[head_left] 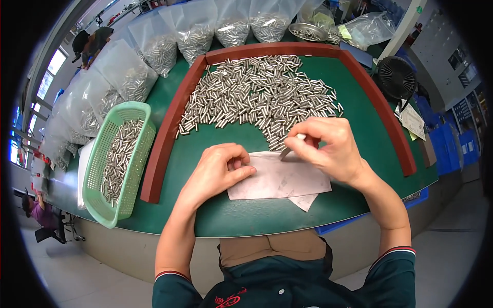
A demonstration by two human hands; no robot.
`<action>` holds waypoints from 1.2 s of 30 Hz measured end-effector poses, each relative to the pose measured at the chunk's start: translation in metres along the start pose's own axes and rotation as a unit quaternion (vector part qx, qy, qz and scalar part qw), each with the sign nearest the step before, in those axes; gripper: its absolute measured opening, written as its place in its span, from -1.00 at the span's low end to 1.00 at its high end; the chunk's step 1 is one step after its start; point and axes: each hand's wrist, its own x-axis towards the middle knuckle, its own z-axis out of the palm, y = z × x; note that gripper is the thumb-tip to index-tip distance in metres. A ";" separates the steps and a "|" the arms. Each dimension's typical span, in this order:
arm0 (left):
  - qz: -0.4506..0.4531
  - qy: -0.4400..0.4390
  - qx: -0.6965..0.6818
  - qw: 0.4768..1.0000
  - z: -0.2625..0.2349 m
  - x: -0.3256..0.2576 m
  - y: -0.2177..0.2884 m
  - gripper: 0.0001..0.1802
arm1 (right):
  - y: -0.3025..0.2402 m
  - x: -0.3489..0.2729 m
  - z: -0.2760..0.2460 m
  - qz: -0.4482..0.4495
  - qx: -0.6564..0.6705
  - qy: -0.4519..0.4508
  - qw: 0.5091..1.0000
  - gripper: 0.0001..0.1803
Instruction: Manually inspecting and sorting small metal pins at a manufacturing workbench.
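Note:
Several short shiny metal pins (pixel 267 92) lie in a wide heap on the green table mat (pixel 197 149). Before the heap is a whitish, smudged cloth (pixel 280 182), with a second piece poking out under its lower right corner. My left hand (pixel 218 169) rests at the cloth's left edge with fingers curled and thumb along the cloth; what lies inside the curl is hidden. Above the cloth's right part, my right hand (pixel 328 149) pinches a slim grey tool (pixel 284 153) pointing down at the cloth. A small white end (pixel 301 136) shows between its fingers.
Reddish-brown bars (pixel 177 128) fence the heap at left, back and right. A green basket (pixel 92 179) of pins stands at left. Clear bags (pixel 192 31) of pins line the back and left, near a metal bowl (pixel 308 32). A black fan (pixel 396 77) stands right.

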 end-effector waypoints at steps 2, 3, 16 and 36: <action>-0.012 -0.011 -0.010 1.000 0.002 -0.001 0.000 -0.78 | -0.001 0.000 0.007 -0.071 -0.027 -0.014 0.997 -0.91; 0.014 -0.007 0.018 1.000 0.007 -0.001 -0.003 -0.76 | 0.000 -0.001 0.011 -0.090 -0.009 -0.009 0.996 -0.92; -0.038 0.014 0.130 0.991 0.019 0.000 0.013 -0.72 | 0.008 0.001 0.044 0.290 0.521 0.022 0.802 -0.46; 0.010 0.246 0.231 0.941 0.007 0.051 -0.048 -0.86 | 0.016 -0.027 0.056 0.094 0.505 0.005 0.858 -0.51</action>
